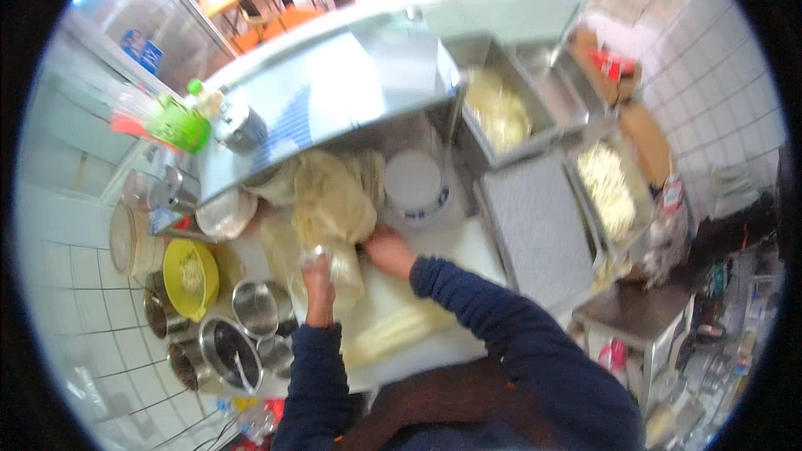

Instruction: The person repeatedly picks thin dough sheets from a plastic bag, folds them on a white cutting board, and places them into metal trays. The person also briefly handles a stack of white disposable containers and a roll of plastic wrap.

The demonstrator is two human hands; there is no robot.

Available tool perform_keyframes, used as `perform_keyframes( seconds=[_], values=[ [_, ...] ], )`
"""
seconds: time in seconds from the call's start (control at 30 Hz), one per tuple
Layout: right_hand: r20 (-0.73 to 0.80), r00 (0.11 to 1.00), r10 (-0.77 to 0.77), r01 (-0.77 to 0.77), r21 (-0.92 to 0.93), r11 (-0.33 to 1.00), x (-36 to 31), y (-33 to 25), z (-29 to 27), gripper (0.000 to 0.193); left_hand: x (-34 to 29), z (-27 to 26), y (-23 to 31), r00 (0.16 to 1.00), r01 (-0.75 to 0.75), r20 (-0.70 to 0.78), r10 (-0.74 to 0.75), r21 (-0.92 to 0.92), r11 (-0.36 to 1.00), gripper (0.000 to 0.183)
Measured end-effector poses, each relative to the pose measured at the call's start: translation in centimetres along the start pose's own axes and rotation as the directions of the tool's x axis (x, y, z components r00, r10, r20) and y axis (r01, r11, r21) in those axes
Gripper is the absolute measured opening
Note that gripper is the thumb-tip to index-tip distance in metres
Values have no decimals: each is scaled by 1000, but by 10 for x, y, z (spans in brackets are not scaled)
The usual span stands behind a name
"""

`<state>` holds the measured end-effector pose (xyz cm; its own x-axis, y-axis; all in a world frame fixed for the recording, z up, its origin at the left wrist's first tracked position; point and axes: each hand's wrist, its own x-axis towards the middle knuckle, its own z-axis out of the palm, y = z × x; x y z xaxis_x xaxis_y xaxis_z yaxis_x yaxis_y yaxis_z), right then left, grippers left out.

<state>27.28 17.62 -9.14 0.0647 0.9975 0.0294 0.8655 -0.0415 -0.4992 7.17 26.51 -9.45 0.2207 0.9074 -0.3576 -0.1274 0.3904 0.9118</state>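
My left hand (318, 286) is closed at the near edge of a pale yellowish, see-through bundle (347, 271), which looks like a plastic bag; blur hides just what the fingers grip. Just to the right, my right hand (388, 252) reaches in against the lower edge of a crumpled beige cloth or bag (334, 199), with its fingertips hidden. That beige piece lies partly under the front edge of the steel shelf. Pale yellow flat sheets (397, 334) rest on the white worktop (455, 271) in front of me.
A round white lidded tub (415, 184) stands beyond my right hand. Metal trays, one with a grey cover (535, 225) and one with pale shreds (607, 188), sit at right. A yellow bowl (205, 276) and several steel pots crowd the left. The steel shelf (334, 83) overhangs the worktop.
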Motion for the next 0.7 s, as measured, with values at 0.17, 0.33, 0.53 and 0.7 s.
perform_keyframes(
  seconds=[0.17,0.33,0.53,0.7],
  values=[
    [13,985,-172,170,92,981,28,1,-15,46,2,4,7,996,-43,69,49,-97,994,32],
    [287,829,-481,490,45,871,52,8,-23,40,7,10,19,993,-54,96,70,-162,985,32],
    [460,868,-186,269,-123,955,14,3,-16,30,4,10,38,996,-51,65,62,-155,987,42],
    [215,970,-117,154,-165,974,-36,-2,-49,25,12,19,47,988,-110,73,137,-292,950,37]
  ],
)
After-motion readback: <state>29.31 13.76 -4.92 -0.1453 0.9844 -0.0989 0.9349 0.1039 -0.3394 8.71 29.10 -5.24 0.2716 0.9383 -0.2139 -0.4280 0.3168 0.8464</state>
